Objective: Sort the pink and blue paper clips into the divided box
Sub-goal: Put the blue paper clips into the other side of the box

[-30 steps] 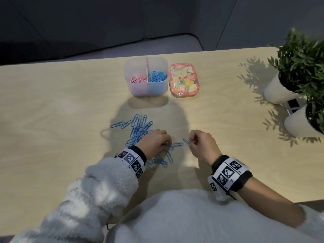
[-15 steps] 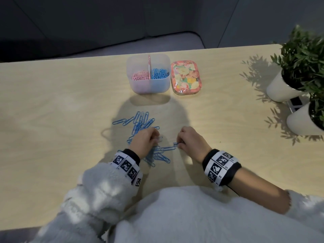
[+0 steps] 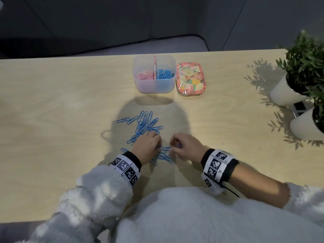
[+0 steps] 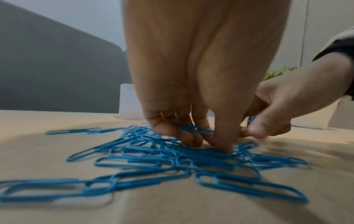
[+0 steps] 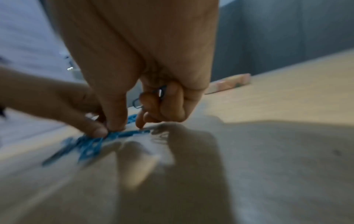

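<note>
Your left hand (image 3: 147,146) pinches blue paper clips (image 4: 193,128) while its thumb pins the heap to the worktop (image 3: 52,106), probably so single clips come free. Your right hand (image 3: 185,148), just beside it, curls round clips already gathered; the divided box (image 3: 154,85) stands well beyond both hands.
</note>
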Action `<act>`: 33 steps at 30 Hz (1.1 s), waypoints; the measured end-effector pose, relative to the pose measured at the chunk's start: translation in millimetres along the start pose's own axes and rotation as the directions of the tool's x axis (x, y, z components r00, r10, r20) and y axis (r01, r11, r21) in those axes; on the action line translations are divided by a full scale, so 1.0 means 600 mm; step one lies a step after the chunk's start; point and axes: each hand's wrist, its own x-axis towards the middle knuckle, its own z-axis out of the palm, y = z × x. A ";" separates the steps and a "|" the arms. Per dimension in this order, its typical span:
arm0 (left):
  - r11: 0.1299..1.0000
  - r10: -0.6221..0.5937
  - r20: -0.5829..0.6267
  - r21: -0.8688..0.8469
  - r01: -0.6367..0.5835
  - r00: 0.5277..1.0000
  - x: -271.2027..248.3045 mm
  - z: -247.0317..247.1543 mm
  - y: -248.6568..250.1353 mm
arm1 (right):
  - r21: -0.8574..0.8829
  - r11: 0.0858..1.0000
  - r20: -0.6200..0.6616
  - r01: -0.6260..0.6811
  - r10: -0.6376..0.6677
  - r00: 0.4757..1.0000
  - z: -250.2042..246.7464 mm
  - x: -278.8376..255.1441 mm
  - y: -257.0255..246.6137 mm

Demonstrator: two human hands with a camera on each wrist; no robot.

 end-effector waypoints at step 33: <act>0.994 -0.018 -0.318 -0.105 -0.017 0.948 0.203 -0.240 0.005 | 0.171 0.976 -0.579 0.132 -0.009 0.815 -0.254 0.181 -0.096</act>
